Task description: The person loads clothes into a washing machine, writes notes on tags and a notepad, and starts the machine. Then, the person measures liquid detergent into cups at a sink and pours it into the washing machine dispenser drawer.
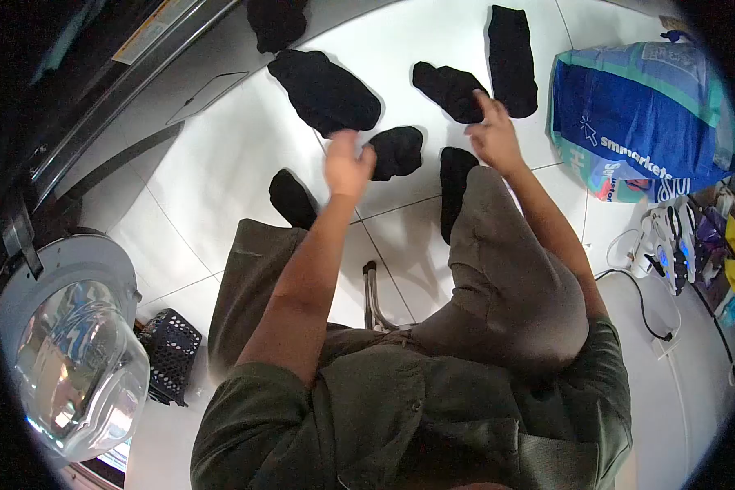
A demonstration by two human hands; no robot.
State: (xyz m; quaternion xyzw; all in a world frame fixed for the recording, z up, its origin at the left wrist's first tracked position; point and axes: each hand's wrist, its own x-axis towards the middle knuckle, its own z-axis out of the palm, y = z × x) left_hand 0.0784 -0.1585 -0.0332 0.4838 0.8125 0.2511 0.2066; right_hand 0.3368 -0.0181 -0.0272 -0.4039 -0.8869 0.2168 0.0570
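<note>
My left hand (349,167) is blurred, its thumb apart from the fingers. It lies between a large black sock (327,91) and a small bunched black sock (396,153); whether it touches either is unclear. My right hand (496,139), fingers spread, reaches to the near end of another crumpled black sock (447,90). Neither hand appears to hold anything. A long black sock (512,61) lies flat just beyond my right hand. My feet, in black socks, show as a left foot (292,198) and a right foot (456,192) on the floor.
A dark front-loading machine (163,90) has its round glass door (82,367) swung out at left. Beside it stands a black perforated basket (170,357). A blue shopping bag (645,114) is at right, near cables and a power strip (660,245). White tiles (180,237) cover the floor.
</note>
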